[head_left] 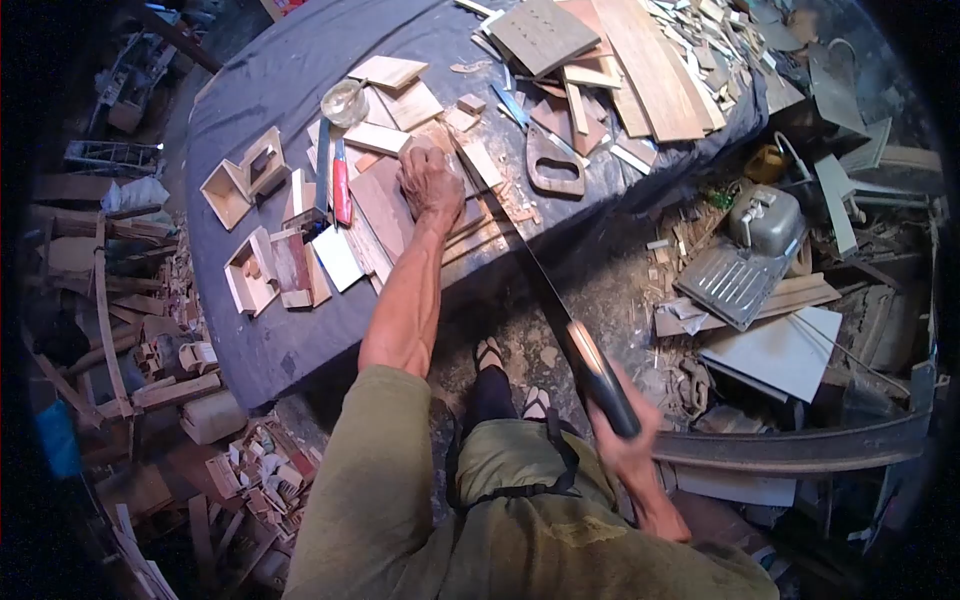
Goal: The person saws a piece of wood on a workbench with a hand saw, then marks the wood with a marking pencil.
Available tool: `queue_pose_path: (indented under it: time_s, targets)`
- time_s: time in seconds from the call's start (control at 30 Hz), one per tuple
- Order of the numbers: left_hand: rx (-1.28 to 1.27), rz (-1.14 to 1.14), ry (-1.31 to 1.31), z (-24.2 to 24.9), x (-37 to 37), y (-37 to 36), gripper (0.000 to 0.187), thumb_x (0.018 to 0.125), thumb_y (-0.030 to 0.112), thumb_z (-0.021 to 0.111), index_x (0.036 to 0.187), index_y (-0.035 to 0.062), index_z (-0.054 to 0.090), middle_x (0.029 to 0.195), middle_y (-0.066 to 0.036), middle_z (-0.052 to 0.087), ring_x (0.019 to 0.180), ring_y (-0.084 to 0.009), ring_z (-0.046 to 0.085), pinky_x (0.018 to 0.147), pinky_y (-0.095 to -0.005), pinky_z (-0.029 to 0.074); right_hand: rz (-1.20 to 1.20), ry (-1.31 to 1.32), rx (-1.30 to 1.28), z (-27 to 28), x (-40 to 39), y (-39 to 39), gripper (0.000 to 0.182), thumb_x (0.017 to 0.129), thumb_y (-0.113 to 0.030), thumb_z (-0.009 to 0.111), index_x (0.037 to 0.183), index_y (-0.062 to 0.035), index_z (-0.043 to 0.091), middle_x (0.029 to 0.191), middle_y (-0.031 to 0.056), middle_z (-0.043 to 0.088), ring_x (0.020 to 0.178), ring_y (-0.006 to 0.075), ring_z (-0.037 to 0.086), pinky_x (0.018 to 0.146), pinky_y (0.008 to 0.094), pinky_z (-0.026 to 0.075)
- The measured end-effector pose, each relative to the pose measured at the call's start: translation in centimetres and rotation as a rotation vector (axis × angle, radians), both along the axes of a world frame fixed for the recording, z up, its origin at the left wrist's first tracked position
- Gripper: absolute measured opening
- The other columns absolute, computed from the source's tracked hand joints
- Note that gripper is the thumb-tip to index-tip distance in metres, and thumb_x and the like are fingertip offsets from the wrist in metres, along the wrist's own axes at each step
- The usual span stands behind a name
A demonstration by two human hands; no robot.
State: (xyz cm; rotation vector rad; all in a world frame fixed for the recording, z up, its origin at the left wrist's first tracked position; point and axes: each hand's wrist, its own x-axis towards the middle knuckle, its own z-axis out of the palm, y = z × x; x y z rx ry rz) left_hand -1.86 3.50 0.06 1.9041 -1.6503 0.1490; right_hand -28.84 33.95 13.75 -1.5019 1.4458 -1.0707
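My right hand (pixel 622 425) is wrapped round the dark and tan handle of a hand saw (pixel 545 285), low at the right. The blade runs up and left to the table edge, beside a small light wood strip (pixel 480 160). My left hand (pixel 430 180) presses down with curled fingers on wood pieces on the cloth-covered table (pixel 330 60); its fingertips are partly hidden. Just left of it lies a brown board (pixel 378 200). Farther left is a red-handled tool (pixel 341 190). Whether the blade is in the wood cannot be made out.
A second saw (pixel 556 165) lies right of my left hand. Small open wooden boxes (pixel 250 275) stand at the left, near a glass jar (pixel 345 103). Boards (pixel 650 70) and offcuts pile at the back right. A metal sink (pixel 735 270) lies on the floor at right.
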Motion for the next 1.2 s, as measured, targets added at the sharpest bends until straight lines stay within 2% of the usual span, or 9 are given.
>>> queue_pose_path:
  time_s: [0.1, 0.23, 0.33, 0.43, 0.6, 0.83, 1.03, 1.17, 1.2]
  targets:
    - [-0.101, -0.006, 0.004, -0.5, 0.1, -0.2, 0.021, 0.079, 0.008, 0.059, 0.095, 0.0032, 0.07, 0.107, -0.014, 0.06, 0.121, -0.0337, 0.05, 0.096, -0.0484, 0.041, 0.045, -0.091, 0.054, -1.5, 2.8, -5.2, 0.064, 0.079, 0.003, 0.063, 0.142, -0.0063, 0.054, 0.083, 0.0088, 0.066, 0.069, 0.0114, 0.061, 0.065, 0.0275, 0.05]
    - [-0.053, 0.033, -0.014, -0.2, -0.1, -0.1, 0.021, 0.078, 0.009, 0.06, 0.096, 0.0046, 0.07, 0.107, -0.014, 0.059, 0.119, -0.0333, 0.05, 0.095, -0.0484, 0.042, -0.009, -0.13, 0.032, -2.1, 2.7, -3.5, 0.065, 0.078, 0.004, 0.062, 0.142, -0.0046, 0.053, 0.085, 0.0089, 0.068, 0.071, 0.0112, 0.062, 0.064, 0.0277, 0.051]
    - [-0.004, 0.029, 0.022, 0.8, -0.4, 0.3, 0.023, 0.077, 0.008, 0.06, 0.097, 0.0045, 0.07, 0.106, -0.014, 0.059, 0.119, -0.0336, 0.05, 0.094, -0.049, 0.042, -0.016, -0.026, 0.022, 0.8, 0.1, 1.3, 0.062, 0.08, 0.006, 0.061, 0.14, -0.0022, 0.054, 0.103, 0.0143, 0.072, 0.087, 0.014, 0.068, 0.077, 0.0266, 0.053]
    - [-0.043, 0.027, -0.015, 0.0, -0.2, -0.1, 0.023, 0.077, 0.007, 0.06, 0.098, 0.0045, 0.07, 0.106, -0.014, 0.06, 0.119, -0.0337, 0.05, 0.094, -0.049, 0.042, -0.022, -0.044, 0.027, 0.7, -0.6, 2.2, 0.061, 0.08, 0.007, 0.061, 0.14, -0.0012, 0.055, 0.106, 0.0148, 0.072, 0.09, 0.0147, 0.068, 0.08, 0.0267, 0.052]
    - [-0.09, 0.003, -0.026, -0.3, 0.1, -0.4, 0.022, 0.079, 0.008, 0.059, 0.097, 0.0044, 0.07, 0.106, -0.014, 0.06, 0.119, -0.0333, 0.05, 0.094, -0.0483, 0.042, 0.019, -0.126, 0.11, -1.9, 3.6, -5.3, 0.061, 0.079, 0.003, 0.063, 0.139, 0.0005, 0.054, 0.097, 0.014, 0.071, 0.082, 0.0137, 0.068, 0.073, 0.0273, 0.053]
    - [-0.052, 0.022, 0.023, 0.2, -0.3, 0.2, 0.022, 0.079, 0.008, 0.059, 0.098, 0.0052, 0.07, 0.105, -0.014, 0.06, 0.119, -0.0331, 0.05, 0.095, -0.0475, 0.042, -0.014, -0.033, 0.0, -1.0, -0.6, 2.8, 0.061, 0.079, 0.003, 0.062, 0.14, -0.0009, 0.054, 0.092, 0.0124, 0.07, 0.078, 0.0125, 0.065, 0.072, 0.0269, 0.052]
    - [-0.066, 0.0, -0.004, -0.9, 0.5, 0.5, 0.024, 0.081, 0.009, 0.06, 0.103, 0.0068, 0.07, 0.106, -0.013, 0.059, 0.119, -0.0327, 0.05, 0.095, -0.0475, 0.042, 0.017, -0.068, 0.007, -2.6, 4.2, -5.7, 0.063, 0.079, 0.002, 0.064, 0.141, -0.0024, 0.053, 0.088, 0.0121, 0.068, 0.075, 0.0126, 0.065, 0.069, 0.0275, 0.052]
    - [-0.041, 0.049, -0.029, -0.2, 0.0, 0.0, 0.023, 0.083, 0.01, 0.06, 0.104, 0.0072, 0.07, 0.108, -0.013, 0.059, 0.12, -0.0329, 0.05, 0.096, -0.0481, 0.041, -0.012, -0.131, 0.003, -2.5, 3.4, -3.9, 0.065, 0.079, 0.003, 0.064, 0.142, -0.0037, 0.052, 0.09, 0.011, 0.07, 0.074, 0.0124, 0.065, 0.068, 0.028, 0.052]
    - [-0.1, 0.037, 0.02, -0.3, -0.1, 0.0, 0.02, 0.083, 0.009, 0.06, 0.101, 0.0057, 0.07, 0.109, -0.013, 0.059, 0.121, -0.0329, 0.05, 0.096, -0.0491, 0.041, -0.014, -0.06, -0.052, -2.5, 2.5, -2.3, 0.061, 0.08, 0.004, 0.062, 0.14, -0.0025, 0.054, 0.097, 0.0123, 0.072, 0.078, 0.0117, 0.066, 0.07, 0.0276, 0.053]
